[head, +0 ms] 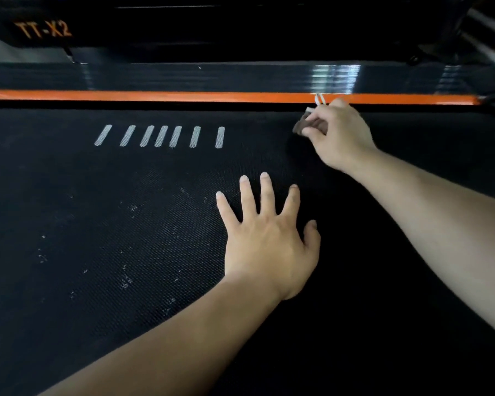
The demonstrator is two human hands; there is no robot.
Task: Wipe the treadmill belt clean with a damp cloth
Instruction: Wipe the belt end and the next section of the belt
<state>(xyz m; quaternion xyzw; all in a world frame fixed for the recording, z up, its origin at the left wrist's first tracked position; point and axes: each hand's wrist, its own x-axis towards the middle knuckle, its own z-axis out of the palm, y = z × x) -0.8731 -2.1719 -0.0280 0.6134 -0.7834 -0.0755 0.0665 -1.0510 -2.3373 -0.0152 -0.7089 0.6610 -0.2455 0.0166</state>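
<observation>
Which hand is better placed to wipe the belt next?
Right: the right hand grips the small dark cloth by the orange side strip; the left hand lies flat and empty on the black textured treadmill belt.

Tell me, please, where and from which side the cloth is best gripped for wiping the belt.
Grip the cloth by its bunched upper part, from above, much as the right hand does: it is crumpled, and its lower end shows free below the fingers, toward the belt.

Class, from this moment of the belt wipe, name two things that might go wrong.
The right hand grips the cloth bunched small by the orange stripe, so strokes may miss the white specks. The left hand rests flat on the belt; if it slides, balance could go.
</observation>
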